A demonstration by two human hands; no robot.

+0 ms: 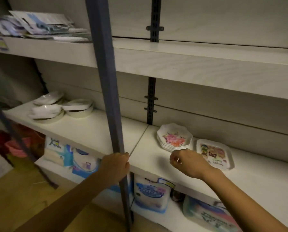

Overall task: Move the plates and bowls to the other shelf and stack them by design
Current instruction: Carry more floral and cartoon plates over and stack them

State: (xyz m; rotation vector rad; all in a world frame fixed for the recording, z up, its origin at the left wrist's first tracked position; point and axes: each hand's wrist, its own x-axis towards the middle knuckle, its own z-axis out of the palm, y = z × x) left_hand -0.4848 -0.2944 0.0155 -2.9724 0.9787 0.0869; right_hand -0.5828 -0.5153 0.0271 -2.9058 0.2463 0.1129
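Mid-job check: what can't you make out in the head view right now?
- White bowls, head view: blurred and dim, so count and designs are unreadable.
- Right hand: fingers curled; whether they pinch anything is too small to tell.
- Floral plates: part of the front rim is hidden by the right hand.
- Pole, gripped by the left hand, hides a strip of shelf.

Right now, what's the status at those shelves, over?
Left hand grips the blue-grey post. Right hand curled, nothing seen in it, just in front of the floral plate stack. Cartoon-print plates alongside; white bowls beyond the post.
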